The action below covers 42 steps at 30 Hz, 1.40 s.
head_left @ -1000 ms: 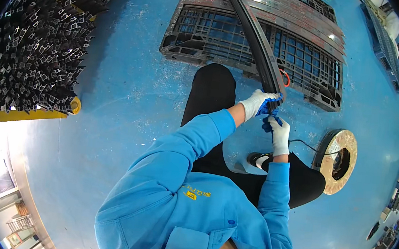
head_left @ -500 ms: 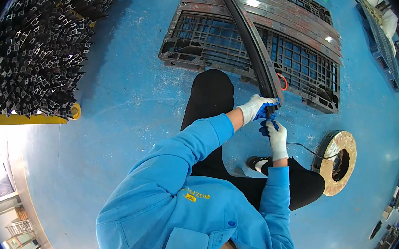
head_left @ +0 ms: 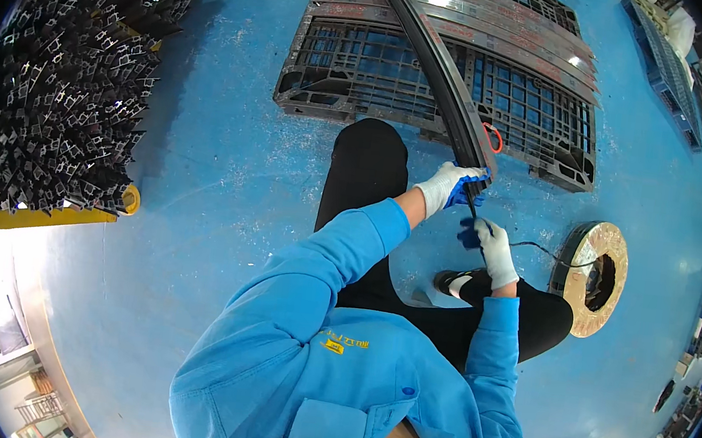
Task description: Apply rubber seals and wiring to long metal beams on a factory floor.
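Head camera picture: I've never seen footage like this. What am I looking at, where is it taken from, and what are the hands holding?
The camera sits on a person's head and looks down, so the round, bent edges come from its fisheye lens. You see blue sleeves and two white-gloved hands. The left hand grips the near end of a long dark profile that lies across a dark plastic pallet on the blue floor. The right hand pinches a thin black cord running from a cardboard reel. A stack of dark profiles is at the left.

I have one view only, a fisheye on the wearer's head, looking steeply down. It sits close over the blue-sleeved arms; the blue floor [head_left: 199,203] curves toward the rim
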Motion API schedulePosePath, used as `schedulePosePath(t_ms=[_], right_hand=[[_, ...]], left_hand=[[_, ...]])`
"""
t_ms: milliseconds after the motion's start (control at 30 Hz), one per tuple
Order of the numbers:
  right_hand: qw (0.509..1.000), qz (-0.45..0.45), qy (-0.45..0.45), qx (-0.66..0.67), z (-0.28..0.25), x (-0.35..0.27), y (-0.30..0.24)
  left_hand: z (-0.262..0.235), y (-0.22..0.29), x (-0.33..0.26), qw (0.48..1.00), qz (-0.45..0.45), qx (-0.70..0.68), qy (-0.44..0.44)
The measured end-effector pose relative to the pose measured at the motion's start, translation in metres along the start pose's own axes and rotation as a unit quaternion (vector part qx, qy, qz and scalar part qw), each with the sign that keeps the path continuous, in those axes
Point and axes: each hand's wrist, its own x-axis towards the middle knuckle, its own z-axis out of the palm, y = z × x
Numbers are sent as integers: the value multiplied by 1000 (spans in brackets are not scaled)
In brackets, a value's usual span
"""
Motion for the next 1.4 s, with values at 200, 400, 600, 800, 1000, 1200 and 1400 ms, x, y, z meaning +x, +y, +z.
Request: schedulePosePath(t_ms=[200,400,600,800,1000,1200,1400], right_hand=[[999,13,-38,26,-15,-4,6],[996,21,-45,77,-14,-4,1],[999,23,-36,26,-22,-4,2],[999,2,12,-37,-16,1,-2],[967,-42,24,-249,-34,-35,-2],[896,-166,71,-406,-43,-51,24],[895,-200,112,-383,-21,-27,24]], left_hand=[[1,-3,1,999,18,2,-37],[-8,-7,-7,996,51,10,-70],[-8,-12,-4,993,59,13,-106],[-8,-30,-8,991,-19,16,-131],[-15,-38,8,996,-30,26,-80],[-7,-33,14,999,1,36,-25],[28,-7,12,936,-267,11,231]])
